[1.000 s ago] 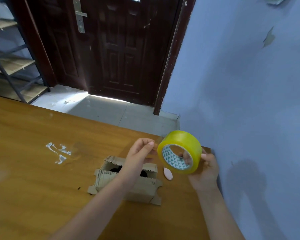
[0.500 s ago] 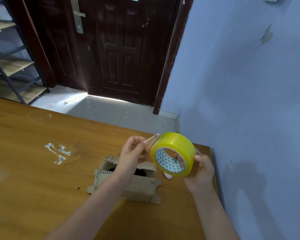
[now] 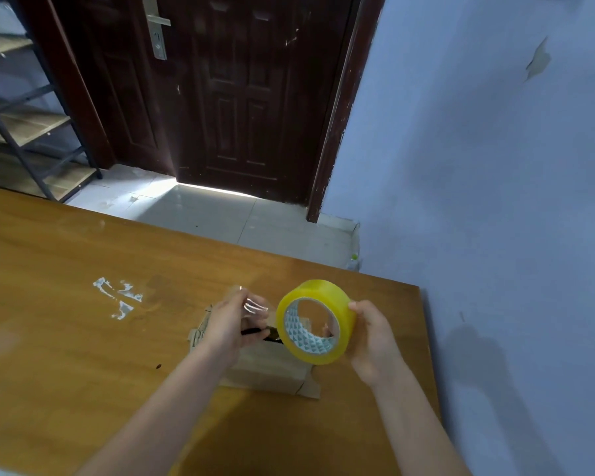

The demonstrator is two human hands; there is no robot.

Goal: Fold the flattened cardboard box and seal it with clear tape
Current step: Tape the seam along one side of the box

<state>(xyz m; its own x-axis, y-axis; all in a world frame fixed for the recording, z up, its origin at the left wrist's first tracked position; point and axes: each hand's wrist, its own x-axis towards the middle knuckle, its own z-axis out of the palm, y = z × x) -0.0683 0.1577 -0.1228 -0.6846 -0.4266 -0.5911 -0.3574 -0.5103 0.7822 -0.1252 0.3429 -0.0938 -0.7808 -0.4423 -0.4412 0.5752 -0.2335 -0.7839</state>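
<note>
A yellowish roll of clear tape (image 3: 318, 297) is held up over the table by my right hand (image 3: 371, 338), which grips its right side. My left hand (image 3: 231, 324) pinches the free end of the tape, and a clear strip (image 3: 255, 305) stretches from it to the roll. Below both hands a small folded cardboard box (image 3: 265, 369) stands on the wooden table (image 3: 66, 338), its top partly open with a dark gap showing. My left forearm covers the box's left part.
White tape scraps (image 3: 117, 297) stick to the table left of the box. The table's right edge runs close along a blue wall (image 3: 495, 201). Beyond the far edge are a tiled floor, a dark door (image 3: 234, 91) and a metal shelf rack (image 3: 24, 121).
My left hand has drawn the tape end away to the left, lengthening the strip. The roll and my right hand have dropped a little lower over the box.
</note>
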